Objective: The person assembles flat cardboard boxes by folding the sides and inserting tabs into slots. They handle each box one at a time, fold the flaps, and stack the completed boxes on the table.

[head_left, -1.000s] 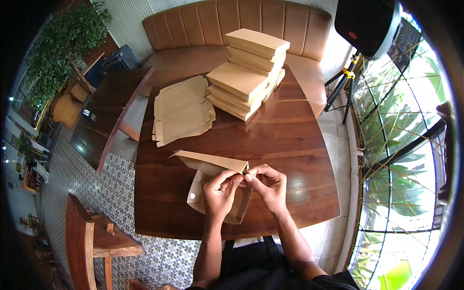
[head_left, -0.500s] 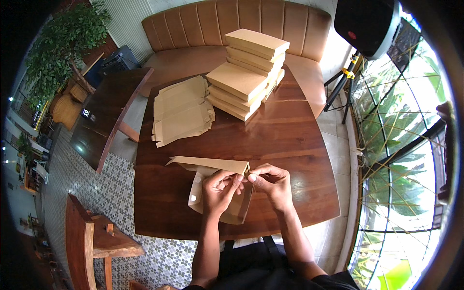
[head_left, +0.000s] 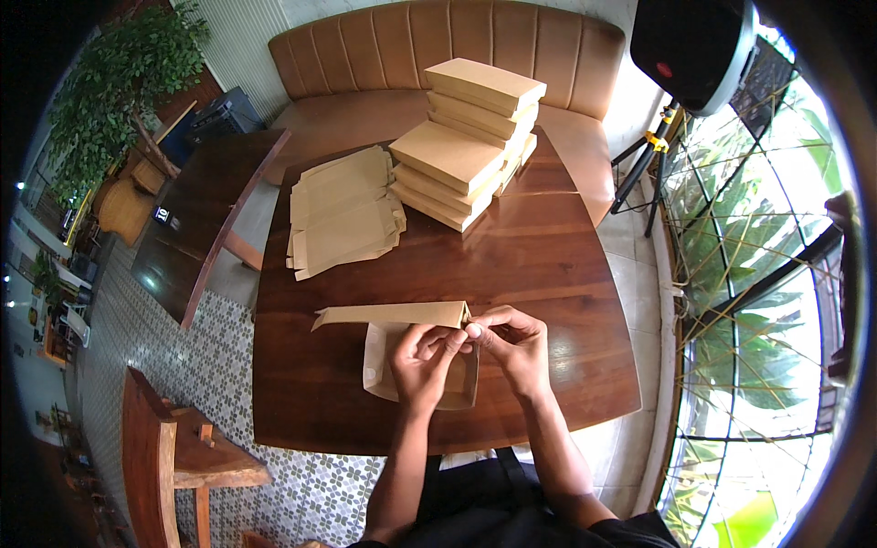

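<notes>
A brown cardboard box [head_left: 395, 315] with its lid raised sits at the near side of the dark wooden table. Its tray part lies partly behind my hands, with the inside showing. My left hand [head_left: 425, 359] pinches the lid's right corner from below, thumb pointing right. Meeting it there, my right hand [head_left: 513, 349] grips the corner flap between thumb and forefinger. The left end of the lid has a loose flap sticking out. Just what my fingertips do to the flap is hidden by them.
Several folded cardboard boxes [head_left: 452, 155] stand stacked at the table's [head_left: 539, 265] far right. Flat unfolded box blanks [head_left: 347, 215] lie left of them. A brown padded bench [head_left: 365, 55] curves behind. A speaker on a tripod [head_left: 650, 164] stands at right, beside a window.
The box's tray part has tilted up, its near edge now higher in view. The lid has dropped slightly, and both hands still pinch its right corner.
</notes>
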The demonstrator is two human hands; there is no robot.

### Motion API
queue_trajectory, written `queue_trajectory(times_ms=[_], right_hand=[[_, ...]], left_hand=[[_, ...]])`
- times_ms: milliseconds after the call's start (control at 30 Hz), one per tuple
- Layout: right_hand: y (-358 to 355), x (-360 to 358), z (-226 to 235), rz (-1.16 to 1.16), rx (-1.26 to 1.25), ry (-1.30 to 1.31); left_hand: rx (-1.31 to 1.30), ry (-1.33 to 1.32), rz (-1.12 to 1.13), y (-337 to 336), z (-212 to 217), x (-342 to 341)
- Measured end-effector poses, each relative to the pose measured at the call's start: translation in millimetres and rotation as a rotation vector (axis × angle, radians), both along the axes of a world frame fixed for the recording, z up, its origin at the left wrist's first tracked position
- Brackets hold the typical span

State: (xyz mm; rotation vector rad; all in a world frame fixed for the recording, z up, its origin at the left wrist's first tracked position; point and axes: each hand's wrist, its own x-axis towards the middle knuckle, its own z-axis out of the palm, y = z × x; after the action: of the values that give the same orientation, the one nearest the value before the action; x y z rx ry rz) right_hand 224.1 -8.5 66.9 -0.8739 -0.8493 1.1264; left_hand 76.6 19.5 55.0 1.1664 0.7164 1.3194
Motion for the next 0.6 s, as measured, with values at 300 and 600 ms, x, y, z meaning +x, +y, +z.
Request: queue_trajectory(times_ms=[300,600], right_hand=[[-7.7,-7.5,5.7,-0.174,0.062,-0.258],[-13.0,-13.2,13.8,-0.302,0.101,-0.372]], left_hand=[[0.181,0.327,0.186,-31.8,15.3,0.1],[0.326,0.457,0.140,-38.0,19.0,-10.4]])
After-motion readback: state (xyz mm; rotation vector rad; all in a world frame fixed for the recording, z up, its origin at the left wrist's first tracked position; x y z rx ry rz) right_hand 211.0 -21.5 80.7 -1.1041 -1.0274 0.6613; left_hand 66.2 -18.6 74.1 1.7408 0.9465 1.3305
